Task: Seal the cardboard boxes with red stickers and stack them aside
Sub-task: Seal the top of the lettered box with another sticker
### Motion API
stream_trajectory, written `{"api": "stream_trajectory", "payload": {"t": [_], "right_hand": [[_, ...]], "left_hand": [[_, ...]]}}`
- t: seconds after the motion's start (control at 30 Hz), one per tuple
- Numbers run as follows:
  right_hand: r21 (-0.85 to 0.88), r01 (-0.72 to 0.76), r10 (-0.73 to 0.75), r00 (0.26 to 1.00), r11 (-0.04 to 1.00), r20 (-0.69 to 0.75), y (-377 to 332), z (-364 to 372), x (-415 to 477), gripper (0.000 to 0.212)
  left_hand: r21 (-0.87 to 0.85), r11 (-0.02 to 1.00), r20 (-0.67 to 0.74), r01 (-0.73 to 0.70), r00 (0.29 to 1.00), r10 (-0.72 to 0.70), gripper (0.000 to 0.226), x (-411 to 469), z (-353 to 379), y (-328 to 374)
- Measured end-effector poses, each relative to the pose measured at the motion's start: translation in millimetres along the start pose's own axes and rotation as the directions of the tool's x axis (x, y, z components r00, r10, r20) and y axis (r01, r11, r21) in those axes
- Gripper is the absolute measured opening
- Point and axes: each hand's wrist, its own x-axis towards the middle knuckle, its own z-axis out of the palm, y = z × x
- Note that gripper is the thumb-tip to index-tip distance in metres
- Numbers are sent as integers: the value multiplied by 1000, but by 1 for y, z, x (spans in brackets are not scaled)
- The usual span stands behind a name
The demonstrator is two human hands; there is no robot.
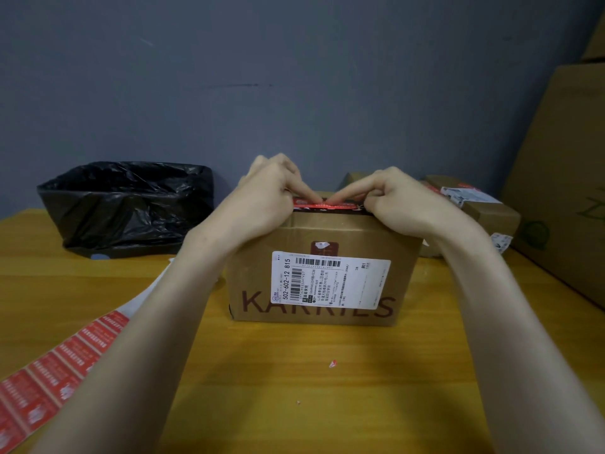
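Both hands are on top of the cardboard box (327, 229). The left hand (266, 188) and right hand (389, 194) each press one straight forefinger onto the red sticker (322, 204), the tips nearly touching, the other fingers tucked in and holding nothing I can see. If they rub outward unevenly, I'd expect the sticker to crease or lift at the ends and leave the flaps loose. Below the left forearm lies the sticker strip (62, 358), which a careless pull back could drag off the table (294, 371).
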Motion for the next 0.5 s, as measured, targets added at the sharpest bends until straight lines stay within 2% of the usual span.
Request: {"api": "stream_trajectory", "payload": {"t": [0.17, 0.3, 0.33, 0.4, 0.5], "right_hand": [[26, -54, 55, 998, 998, -41, 6, -10, -3, 48], [69, -81, 91, 983, 994, -160, 7, -6, 1, 33], [64, -82, 93, 978, 995, -189, 6, -2, 3, 24], [24, -89, 92, 969, 996, -231, 4, 5, 7, 10], [-49, -118, 101, 962, 992, -255, 0, 16, 10, 24]], "left_hand": [[62, 995, -21, 74, 997, -73, 51, 1, -14, -7], [106, 991, -46, 79, 996, -74, 51, -1, -22, -12], [111, 993, -17, 39, 999, -37, 50, -1, -23, -10], [107, 991, 127, -75, 990, 61, 55, -3, -21, -6], [119, 978, 310, -169, 943, 125, 62, -5, -18, -2]]}}
